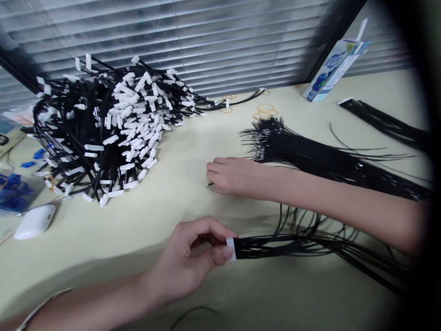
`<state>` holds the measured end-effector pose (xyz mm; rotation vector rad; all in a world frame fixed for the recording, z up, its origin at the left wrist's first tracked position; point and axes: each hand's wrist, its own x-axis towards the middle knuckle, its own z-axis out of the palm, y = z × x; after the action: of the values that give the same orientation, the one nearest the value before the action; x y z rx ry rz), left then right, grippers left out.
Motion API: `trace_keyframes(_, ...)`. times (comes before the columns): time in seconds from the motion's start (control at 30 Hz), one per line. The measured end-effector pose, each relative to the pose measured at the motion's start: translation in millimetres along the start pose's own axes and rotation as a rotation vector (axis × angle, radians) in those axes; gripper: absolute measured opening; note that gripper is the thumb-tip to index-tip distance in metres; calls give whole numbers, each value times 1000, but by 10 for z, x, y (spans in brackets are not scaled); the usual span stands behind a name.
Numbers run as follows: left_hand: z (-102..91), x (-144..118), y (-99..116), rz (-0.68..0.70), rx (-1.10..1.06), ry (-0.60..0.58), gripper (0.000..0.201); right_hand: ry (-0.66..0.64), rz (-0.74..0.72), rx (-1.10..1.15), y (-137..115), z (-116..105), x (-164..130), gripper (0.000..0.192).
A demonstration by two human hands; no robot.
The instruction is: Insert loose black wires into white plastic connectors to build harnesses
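Between the thumb and fingers of my left hand [196, 255] is a white connector [231, 248], held by its end. Several black wires [285, 246] run from it to the right. My right hand [232, 175] is closed just above the table, farther back. A thin black wire end [209, 184] pokes out below its fingertips; the rest of that wire is hidden by the hand. Behind my right forearm lies a thick bundle of loose black wires [296, 142] with bare, shiny tips pointing left.
A large heap of black cables with white connectors [134, 110] fills the back left. A white case [35, 221] and a bag of blue parts [15, 191] lie at the left. Rubber bands [265, 111], a drink carton [332, 69] and another wire bundle [382, 120] are at the back right.
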<state>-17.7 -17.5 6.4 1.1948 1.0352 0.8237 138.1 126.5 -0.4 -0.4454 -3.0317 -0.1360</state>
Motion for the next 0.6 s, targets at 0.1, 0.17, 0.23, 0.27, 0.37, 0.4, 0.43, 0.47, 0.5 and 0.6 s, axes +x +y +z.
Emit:
trace_keyframes(0.1,-19,12,-13,-45,-76,22,7,47,126,3,-78,-42,21,18)
trace_keyframes(0.17,-36,22,-36,-43,-128,83,8,141,252,129,-122,-232,13,18)
trace_keyframes(0.23,-54,35,-67,-15,-195,172,7,358,393,416,-185,-527,-22,13)
trace_keyframes(0.27,-62,43,-83,-3,-241,212,7,452,419,520,-231,-685,-49,11)
trace_keyframes(0.37,-81,70,-123,23,-379,287,8,571,406,525,-432,-1026,-143,11)
trace_keyframes(0.4,-85,78,-130,34,-404,293,8,551,387,508,-508,-1065,-172,12)
trace_keyframes(0.43,-88,85,-133,47,-418,290,8,492,368,492,-579,-1064,-199,11)
trace_keyframes(0.47,-91,91,-133,58,-425,284,9,437,345,471,-640,-1029,-221,12)
trace_keyframes(0.5,-93,96,-129,69,-430,274,9,384,323,449,-687,-970,-240,13)
trace_keyframes(0.6,-98,102,-112,55,-450,256,8,276,300,364,-734,-772,-277,15)
